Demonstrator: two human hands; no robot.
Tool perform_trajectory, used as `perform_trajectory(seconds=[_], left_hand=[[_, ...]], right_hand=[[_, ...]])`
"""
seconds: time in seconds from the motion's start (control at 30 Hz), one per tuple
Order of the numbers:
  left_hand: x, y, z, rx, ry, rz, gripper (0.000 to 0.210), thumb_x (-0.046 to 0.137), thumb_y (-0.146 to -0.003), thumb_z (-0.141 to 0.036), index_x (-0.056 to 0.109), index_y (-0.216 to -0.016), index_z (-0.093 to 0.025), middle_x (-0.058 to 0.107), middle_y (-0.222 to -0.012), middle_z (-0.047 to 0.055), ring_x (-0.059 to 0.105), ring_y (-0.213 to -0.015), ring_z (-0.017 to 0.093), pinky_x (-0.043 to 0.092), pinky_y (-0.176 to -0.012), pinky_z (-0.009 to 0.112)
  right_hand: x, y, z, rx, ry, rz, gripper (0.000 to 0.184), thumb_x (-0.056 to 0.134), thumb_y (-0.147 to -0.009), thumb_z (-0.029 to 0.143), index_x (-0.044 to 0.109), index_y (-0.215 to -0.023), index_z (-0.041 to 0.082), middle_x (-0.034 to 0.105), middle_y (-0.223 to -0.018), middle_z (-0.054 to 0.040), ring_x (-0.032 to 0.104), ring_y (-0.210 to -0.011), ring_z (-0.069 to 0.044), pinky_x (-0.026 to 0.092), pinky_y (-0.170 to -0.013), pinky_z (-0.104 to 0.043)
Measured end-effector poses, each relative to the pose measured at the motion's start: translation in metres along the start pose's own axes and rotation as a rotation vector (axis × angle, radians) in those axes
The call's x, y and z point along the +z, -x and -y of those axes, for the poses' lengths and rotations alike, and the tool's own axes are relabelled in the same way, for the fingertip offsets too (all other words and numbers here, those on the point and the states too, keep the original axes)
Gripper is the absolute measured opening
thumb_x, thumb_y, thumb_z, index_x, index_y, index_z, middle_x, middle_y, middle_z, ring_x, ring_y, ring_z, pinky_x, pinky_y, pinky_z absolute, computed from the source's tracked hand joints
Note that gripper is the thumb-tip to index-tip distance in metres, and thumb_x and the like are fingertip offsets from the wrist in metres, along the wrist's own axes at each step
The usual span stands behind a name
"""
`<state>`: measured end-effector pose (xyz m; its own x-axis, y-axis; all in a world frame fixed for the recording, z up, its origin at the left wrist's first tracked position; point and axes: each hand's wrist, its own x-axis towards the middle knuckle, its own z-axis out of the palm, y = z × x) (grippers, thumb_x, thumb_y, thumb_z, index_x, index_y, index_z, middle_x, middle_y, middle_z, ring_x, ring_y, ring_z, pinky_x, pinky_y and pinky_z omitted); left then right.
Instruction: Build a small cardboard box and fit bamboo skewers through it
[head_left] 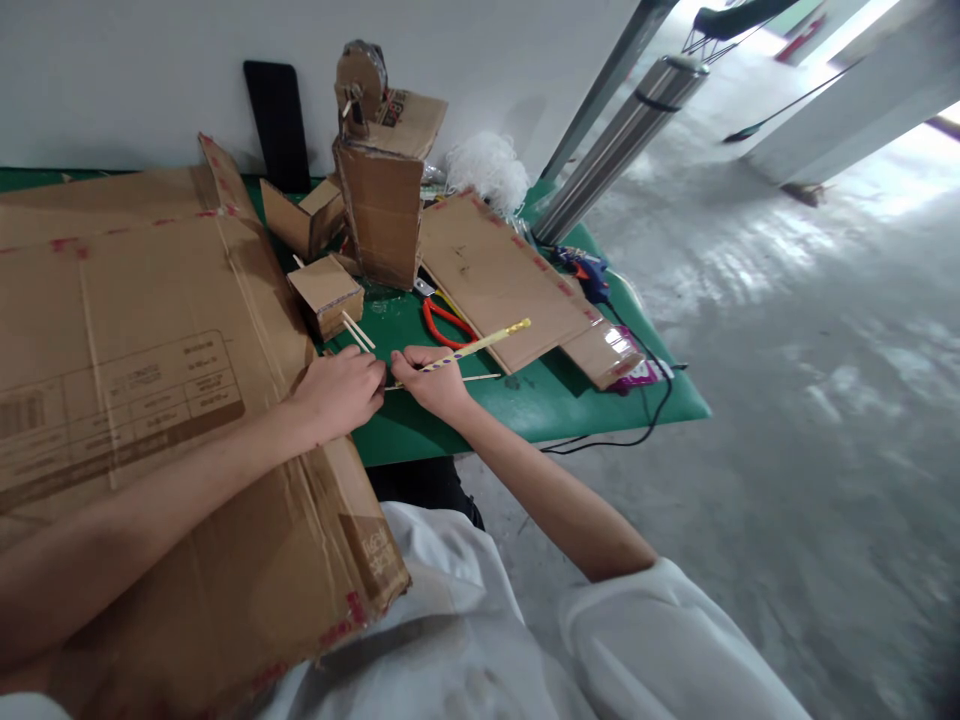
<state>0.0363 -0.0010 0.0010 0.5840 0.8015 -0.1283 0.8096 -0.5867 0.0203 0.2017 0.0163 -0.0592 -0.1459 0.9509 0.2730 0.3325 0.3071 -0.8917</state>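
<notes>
My right hand (433,382) is closed around a yellow patterned pencil (480,344), whose back end points up and to the right. A thin wooden stick (484,377) runs low under that hand, over the green tabletop. My left hand (343,392) is closed at the stick's left end, its fingertips hidden; its wrist rests over a large cardboard sheet. Just beyond the left hand is a small cardboard box (328,295), with two thin sticks (358,330) poking out toward me.
Behind stand a tall cardboard structure (381,210) and a black phone (276,125). Orange-handled scissors (450,325) lie near flat cardboard (502,270). At right is a blue glue gun (589,272) with a black cable. The big cardboard sheet (150,300) covers the left.
</notes>
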Motion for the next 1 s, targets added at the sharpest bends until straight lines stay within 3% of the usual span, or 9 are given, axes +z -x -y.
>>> perform_trajectory(seconds=[1.0], left_hand=[[0.0020, -0.0009, 0.0015, 0.017, -0.020, -0.016, 0.017, 0.051, -0.095, -0.025, 0.065, -0.097, -0.016, 0.072, -0.102, 0.010, 0.064, -0.105, 0.027, 0.052, -0.071, 0.033]], right_hand=[[-0.0001, -0.0005, 0.0003, -0.012, -0.011, -0.003, 0.048, 0.054, -0.087, 0.039, 0.025, -0.052, 0.023, 0.029, -0.049, 0.0059, 0.027, -0.050, -0.008, 0.024, -0.051, -0.028]])
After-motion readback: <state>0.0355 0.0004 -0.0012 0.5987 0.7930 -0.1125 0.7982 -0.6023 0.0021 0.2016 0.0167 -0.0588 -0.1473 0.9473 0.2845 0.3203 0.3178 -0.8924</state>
